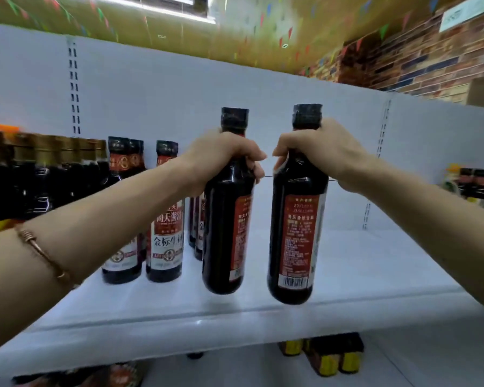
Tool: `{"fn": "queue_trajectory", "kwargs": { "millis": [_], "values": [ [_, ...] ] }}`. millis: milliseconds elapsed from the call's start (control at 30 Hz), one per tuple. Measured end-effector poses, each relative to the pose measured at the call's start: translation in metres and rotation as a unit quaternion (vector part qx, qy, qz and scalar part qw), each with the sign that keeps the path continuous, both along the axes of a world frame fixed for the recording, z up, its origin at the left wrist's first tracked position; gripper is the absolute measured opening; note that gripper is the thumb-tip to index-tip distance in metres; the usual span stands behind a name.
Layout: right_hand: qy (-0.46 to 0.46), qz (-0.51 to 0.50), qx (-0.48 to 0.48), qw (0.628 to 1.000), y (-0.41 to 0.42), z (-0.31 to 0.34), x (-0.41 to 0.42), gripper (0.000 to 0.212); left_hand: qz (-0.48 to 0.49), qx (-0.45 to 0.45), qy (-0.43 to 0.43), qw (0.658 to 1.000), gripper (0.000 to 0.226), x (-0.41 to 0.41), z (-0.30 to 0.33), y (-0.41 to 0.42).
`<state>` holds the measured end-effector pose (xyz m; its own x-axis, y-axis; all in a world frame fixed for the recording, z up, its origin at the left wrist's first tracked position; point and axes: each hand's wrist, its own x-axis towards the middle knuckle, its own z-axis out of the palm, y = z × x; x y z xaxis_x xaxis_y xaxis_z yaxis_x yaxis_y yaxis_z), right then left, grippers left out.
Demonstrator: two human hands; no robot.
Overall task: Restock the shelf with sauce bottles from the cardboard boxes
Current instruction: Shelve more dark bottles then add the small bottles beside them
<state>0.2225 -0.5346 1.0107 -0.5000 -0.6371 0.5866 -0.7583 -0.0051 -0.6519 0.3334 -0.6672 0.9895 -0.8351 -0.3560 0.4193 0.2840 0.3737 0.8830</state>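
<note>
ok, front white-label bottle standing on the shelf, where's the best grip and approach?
Probably the narrow neck just below the cap of the white-label bottle, coming from above and the front. It stands upright, and a neighbouring bottle sits close on its left, so the body is crowded. Both held bottles show the same hold: left hand and right hand wrap the necks.

We held two bottles side by side above the front of the shelf [361,261], the left bottle [227,227] in our left hand [221,160] and the right bottle [296,233] in our right hand [324,155], each gripped at the neck. Behind and to the left, labelled bottles [166,219] stood on the shelf. Further left stood a row of other bottles [39,174].
</note>
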Motion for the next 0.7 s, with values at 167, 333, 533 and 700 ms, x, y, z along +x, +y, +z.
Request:
{"fn": "queue_trajectory", "kwargs": {
  "millis": [167, 333, 533, 700],
  "values": [
    [-0.017, 0.012, -0.007, 1.0, -0.03, -0.008, -0.029, 0.036, 0.05, 0.002, -0.008, 0.999, 0.025, -0.023, -0.006, -0.019],
    [-0.033, 0.034, 0.022, 0.999, -0.052, -0.026, -0.058, 0.026, 0.089, -0.015, -0.014, 0.996, 0.025, -0.04, -0.016, -0.03],
    [-0.049, 0.058, 0.03, 0.997, -0.077, -0.044, -0.095, 0.023, 0.144, -0.033, -0.013, 0.989, 0.042, -0.061, -0.028, -0.038],
    [-0.05, 0.061, -0.019, 0.997, -0.097, -0.056, -0.113, 0.029, 0.194, -0.069, -0.011, 0.978, 0.03, -0.071, -0.034, -0.05]
  ]
}}
